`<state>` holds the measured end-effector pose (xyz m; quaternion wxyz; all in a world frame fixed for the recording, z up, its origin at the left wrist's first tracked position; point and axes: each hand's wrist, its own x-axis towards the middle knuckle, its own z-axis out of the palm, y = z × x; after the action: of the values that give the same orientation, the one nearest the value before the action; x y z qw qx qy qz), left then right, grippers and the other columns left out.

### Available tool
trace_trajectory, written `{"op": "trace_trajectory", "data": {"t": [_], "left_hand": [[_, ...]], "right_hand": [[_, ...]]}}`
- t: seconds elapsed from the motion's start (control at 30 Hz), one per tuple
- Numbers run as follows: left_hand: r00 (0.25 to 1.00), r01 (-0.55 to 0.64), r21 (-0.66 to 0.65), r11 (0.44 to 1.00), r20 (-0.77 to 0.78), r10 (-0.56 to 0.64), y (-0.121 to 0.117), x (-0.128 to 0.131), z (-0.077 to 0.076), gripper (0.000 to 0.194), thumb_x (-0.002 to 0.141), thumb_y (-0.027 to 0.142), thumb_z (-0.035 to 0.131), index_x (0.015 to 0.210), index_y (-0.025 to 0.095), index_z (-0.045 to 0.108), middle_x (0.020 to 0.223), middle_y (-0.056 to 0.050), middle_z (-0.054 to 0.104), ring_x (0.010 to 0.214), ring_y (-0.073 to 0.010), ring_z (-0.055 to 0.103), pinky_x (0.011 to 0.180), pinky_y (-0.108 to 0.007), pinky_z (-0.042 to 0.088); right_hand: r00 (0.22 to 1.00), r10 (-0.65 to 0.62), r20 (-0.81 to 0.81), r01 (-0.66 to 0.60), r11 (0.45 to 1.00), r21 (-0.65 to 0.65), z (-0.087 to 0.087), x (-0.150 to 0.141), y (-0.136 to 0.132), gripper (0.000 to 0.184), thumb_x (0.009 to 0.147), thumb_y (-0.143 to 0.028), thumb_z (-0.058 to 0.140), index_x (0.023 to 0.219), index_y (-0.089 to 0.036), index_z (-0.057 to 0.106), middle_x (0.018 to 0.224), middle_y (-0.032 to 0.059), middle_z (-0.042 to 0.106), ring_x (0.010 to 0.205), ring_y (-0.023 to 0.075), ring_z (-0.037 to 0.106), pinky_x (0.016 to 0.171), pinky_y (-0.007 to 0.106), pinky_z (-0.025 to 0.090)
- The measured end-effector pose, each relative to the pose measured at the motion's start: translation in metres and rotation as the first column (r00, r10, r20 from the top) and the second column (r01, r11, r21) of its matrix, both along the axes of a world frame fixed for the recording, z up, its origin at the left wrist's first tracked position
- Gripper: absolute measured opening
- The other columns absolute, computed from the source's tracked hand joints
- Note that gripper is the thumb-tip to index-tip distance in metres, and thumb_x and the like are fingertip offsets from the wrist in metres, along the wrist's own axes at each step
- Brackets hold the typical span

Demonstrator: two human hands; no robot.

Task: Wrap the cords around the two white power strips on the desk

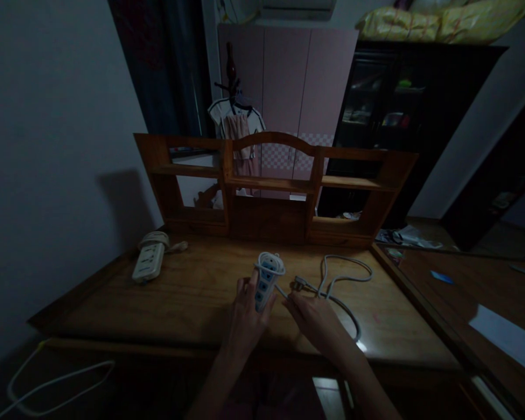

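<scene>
A white power strip with blue sockets [266, 279] lies on the wooden desk [192, 303], with a loop of its cord over its far end. My left hand [246, 318] is closed around its near end. My right hand [312, 318] pinches the white cord [343, 280] close to the strip. The cord's plug [299, 284] lies just beyond my right fingers, and the cord curls away in a loop to the right.
A second, cream power strip [149, 261] with a coiled cord lies at the desk's far left. A wooden shelf unit [271, 186] stands along the desk's back. Another white cable [48, 385] hangs below the front left. A darker table [476, 303] adjoins on the right.
</scene>
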<state>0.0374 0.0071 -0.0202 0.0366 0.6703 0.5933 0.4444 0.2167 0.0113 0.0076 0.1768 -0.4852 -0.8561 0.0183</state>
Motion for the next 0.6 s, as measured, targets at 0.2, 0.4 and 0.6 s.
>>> {"op": "trace_trajectory", "data": {"t": [0.2, 0.4, 0.6], "left_hand": [[0.999, -0.025, 0.033, 0.999, -0.043, 0.027, 0.006, -0.004, -0.007, 0.064, 0.087, 0.039, 0.056, 0.143, 0.026, 0.027, 0.114, -0.011, 0.053, 0.095, -0.0228, 0.060, 0.076, -0.033, 0.052], [0.995, -0.033, 0.082, 0.996, -0.091, 0.041, 0.012, 0.000, -0.021, 0.066, 0.086, 0.033, 0.057, 0.143, 0.025, 0.024, 0.124, -0.012, 0.051, 0.109, -0.0244, 0.056, 0.086, -0.036, 0.050], [0.980, -0.082, 0.046, 0.996, -0.179, 0.089, 0.012, 0.003, -0.017, 0.071, 0.085, 0.032, 0.060, 0.145, 0.029, 0.023, 0.122, -0.010, 0.052, 0.100, -0.0228, 0.060, 0.077, -0.031, 0.052]], "right_hand": [[1.000, 0.002, -0.019, -0.002, 1.000, 0.011, -0.001, 0.003, 0.002, 0.019, 0.099, -0.028, 0.039, 0.092, -0.020, 0.055, 0.079, 0.0048, 0.068, 0.073, 0.0187, 0.067, 0.058, 0.024, 0.036], [0.998, -0.030, 0.046, 0.029, 0.999, 0.027, -0.002, 0.007, 0.001, 0.019, 0.099, -0.029, 0.039, 0.089, -0.021, 0.054, 0.075, 0.0034, 0.068, 0.065, 0.0202, 0.066, 0.052, 0.026, 0.031], [0.996, -0.063, 0.067, 0.062, 0.998, 0.021, -0.003, 0.009, 0.000, 0.020, 0.099, -0.031, 0.040, 0.090, -0.022, 0.055, 0.075, 0.0034, 0.069, 0.064, 0.0209, 0.066, 0.052, 0.027, 0.028]]}}
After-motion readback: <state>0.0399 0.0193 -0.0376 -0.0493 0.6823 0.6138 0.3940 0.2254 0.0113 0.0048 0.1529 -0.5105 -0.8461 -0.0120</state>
